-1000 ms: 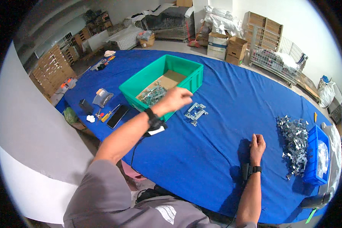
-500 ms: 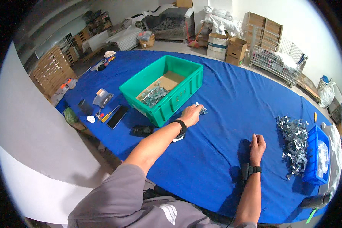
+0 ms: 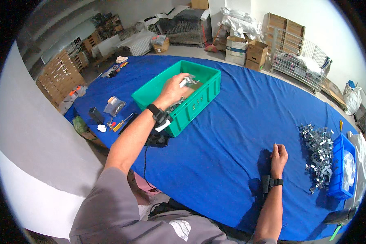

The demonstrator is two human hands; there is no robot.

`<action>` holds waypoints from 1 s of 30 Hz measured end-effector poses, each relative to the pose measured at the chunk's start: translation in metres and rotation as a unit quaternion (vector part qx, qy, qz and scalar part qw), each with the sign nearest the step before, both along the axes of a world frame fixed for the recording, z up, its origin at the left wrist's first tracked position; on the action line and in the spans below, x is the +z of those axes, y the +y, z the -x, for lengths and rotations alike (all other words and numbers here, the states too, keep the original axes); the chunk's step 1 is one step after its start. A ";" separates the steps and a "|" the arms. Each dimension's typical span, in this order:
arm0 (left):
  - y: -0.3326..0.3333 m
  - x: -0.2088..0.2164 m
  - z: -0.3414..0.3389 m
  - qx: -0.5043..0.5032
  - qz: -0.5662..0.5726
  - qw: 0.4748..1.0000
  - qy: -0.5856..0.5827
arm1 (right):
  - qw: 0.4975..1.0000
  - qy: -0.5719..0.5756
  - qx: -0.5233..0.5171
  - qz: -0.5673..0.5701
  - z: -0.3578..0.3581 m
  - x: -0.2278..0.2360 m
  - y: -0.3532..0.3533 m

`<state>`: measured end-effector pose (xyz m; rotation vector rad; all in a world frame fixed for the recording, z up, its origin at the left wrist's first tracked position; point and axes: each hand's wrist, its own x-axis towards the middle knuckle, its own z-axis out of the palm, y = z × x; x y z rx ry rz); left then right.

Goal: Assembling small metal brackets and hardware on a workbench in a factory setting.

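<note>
My left hand (image 3: 173, 92) is over the green crate (image 3: 196, 106), its fingers closed on a few small metal pieces (image 3: 190, 80). More of these pieces lie on the crate's floor, partly hidden behind my hand and wrist. At the right, my right hand (image 3: 278, 159) rests low over the blue cloth with its fingers curled together. Whatever it holds, if anything, does not show. To its right, a loose heap of small metal pieces (image 3: 318, 152) is spread beside a blue bin (image 3: 336, 185) that has a clear plastic bag (image 3: 347, 171) in it.
The blue cloth (image 3: 215, 179) covers the table. Left of the crate lie a bag of small parts (image 3: 114, 106), a yellow-handled screwdriver (image 3: 118, 127), a dark box (image 3: 96, 115) and a partly hidden phone (image 3: 128, 123). Cardboard boxes (image 3: 256, 55) and a wire cage (image 3: 295, 61) stand beyond the table.
My left hand has moved from the cloth in front of the crate up and left, over the crate, carrying metal pieces. My right hand has stayed nearly still.
</note>
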<state>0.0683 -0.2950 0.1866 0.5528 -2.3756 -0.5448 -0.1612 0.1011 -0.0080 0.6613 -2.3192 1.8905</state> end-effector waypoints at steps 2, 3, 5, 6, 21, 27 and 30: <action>-0.030 -0.010 -0.017 0.031 -0.014 0.998 -0.059 | 1.000 0.023 -0.008 -0.007 0.001 -0.002 -0.005; -0.045 -0.024 -0.024 0.027 -0.063 0.996 -0.064 | 1.000 0.024 -0.002 -0.004 0.000 -0.003 -0.007; -0.053 -0.030 -0.033 0.020 -0.122 0.989 -0.084 | 1.000 0.010 0.014 0.013 0.000 -0.005 -0.009; -0.061 -0.030 -0.043 0.025 -0.122 0.989 -0.084 | 1.000 0.010 0.019 0.014 0.002 -0.005 -0.012; -0.063 -0.109 -0.219 0.228 0.034 0.949 -0.217 | 0.988 0.069 -0.084 -0.107 -0.010 0.007 0.003; -0.142 -0.180 -0.283 0.272 0.100 0.920 -0.263 | 0.998 -0.015 -0.046 -0.025 -0.006 0.008 -0.011; -0.148 -0.186 -0.276 0.253 0.084 0.932 -0.246 | 0.998 -0.045 -0.052 -0.002 -0.003 0.008 0.001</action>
